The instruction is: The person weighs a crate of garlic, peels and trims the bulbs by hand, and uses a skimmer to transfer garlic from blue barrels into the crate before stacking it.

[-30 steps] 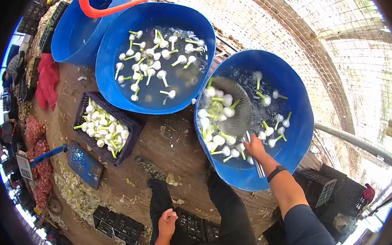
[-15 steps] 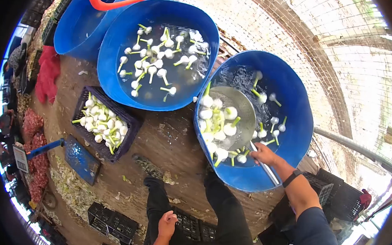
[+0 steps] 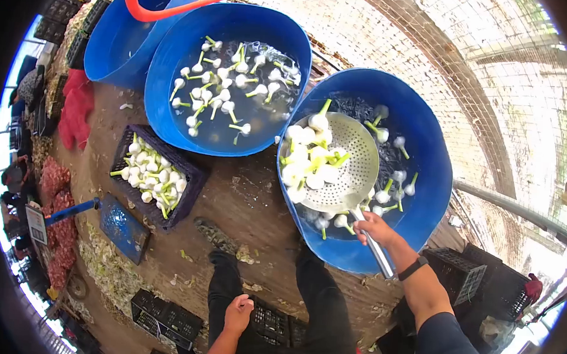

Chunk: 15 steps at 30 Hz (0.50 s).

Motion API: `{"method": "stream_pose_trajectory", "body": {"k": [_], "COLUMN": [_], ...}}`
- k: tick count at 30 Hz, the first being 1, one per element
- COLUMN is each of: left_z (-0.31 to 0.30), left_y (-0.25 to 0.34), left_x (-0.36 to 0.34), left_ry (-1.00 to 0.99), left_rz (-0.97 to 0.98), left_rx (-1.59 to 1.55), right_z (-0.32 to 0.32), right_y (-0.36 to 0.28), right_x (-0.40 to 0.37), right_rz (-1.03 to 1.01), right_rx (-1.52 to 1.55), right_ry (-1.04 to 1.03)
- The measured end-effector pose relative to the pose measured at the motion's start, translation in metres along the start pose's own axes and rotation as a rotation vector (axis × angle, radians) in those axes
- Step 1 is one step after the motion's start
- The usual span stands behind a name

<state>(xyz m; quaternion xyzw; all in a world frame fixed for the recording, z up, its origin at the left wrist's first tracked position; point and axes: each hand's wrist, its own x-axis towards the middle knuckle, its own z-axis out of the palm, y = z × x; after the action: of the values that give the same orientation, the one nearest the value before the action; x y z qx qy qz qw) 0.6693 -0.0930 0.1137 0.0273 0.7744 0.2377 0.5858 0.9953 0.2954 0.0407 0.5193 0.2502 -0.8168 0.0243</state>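
Note:
My right hand (image 3: 374, 229) is wrapped round the metal handle of a large perforated skimmer (image 3: 352, 158). A heap of white garlic bulbs (image 3: 309, 154) with short green stems lies on the skimmer's left side, above the water of the right blue tub (image 3: 427, 130). More bulbs float around and below it in the tub. My left hand (image 3: 239, 312) hangs over my thigh with curled fingers and nothing visible in it. Left of the tub stands a dark purple crate (image 3: 189, 201) filled with garlic bulbs.
A middle blue tub (image 3: 224, 149) holds water and floating garlic. Behind it is another blue tub (image 3: 110, 52) with an orange hose (image 3: 170, 12) above. A blue platform scale (image 3: 122, 227) and black crates (image 3: 166, 318) stand on the littered floor. Wire mesh (image 3: 443, 63) runs along the right.
The skimmer has risen out of the water with garlic bulbs on it, and its holes now show. My right hand has shifted slightly left. My left hand stays curled near my thigh.

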Motion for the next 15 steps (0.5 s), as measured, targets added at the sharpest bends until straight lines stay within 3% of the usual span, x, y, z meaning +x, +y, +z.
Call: {"method": "stream_pose_trajectory", "body": {"k": [5, 15], "left_z": [0.001, -0.004], "left_y": [0.024, 0.024], "left_x": [-0.011, -0.019], "left_ry": [0.01, 0.016], "left_rz": [-0.014, 0.006], "left_rx": [0.112, -0.014], "right_z": [0.007, 0.008], "right_y": [0.01, 0.011], "right_x": [-0.001, -0.092], "right_rz": [-0.065, -0.143], "right_rx": [0.098, 0.098], "right_ry": [-0.01, 0.057]}}
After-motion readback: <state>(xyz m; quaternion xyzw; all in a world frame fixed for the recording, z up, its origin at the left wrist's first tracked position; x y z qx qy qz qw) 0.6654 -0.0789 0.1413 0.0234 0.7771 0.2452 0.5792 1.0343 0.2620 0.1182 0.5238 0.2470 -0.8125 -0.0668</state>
